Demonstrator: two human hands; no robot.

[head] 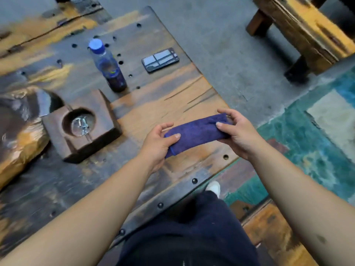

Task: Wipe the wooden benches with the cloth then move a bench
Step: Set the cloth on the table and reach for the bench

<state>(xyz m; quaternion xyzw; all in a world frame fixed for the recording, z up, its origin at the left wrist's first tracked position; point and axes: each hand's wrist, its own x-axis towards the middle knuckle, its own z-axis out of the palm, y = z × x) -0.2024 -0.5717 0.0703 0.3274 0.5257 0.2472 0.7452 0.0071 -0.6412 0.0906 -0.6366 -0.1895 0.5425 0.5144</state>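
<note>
Holding the folded purple cloth (196,132) by its two ends, you have your left hand (158,144) pinching the near-left end between thumb and fingers, and your right hand (237,131) curled round the far-right end; both grips are narrow and closed on the fabric. The cloth hangs in the air above the near corner of the big wooden table (172,96), not touching the wood as far as I can tell. On that table stand a bottle (107,66), a phone (160,59) lying flat beside it, and a square wooden ashtray (80,125) nearer to you on the left. One wooden bench (299,29) sits well apart at the upper right across the concrete floor, and the edge of another bench (269,225) shows just by your right leg. I judge you are only readying the cloth: no bench is being wiped yet, so the wiping of the benches and the moving of one both seem left to do
</note>
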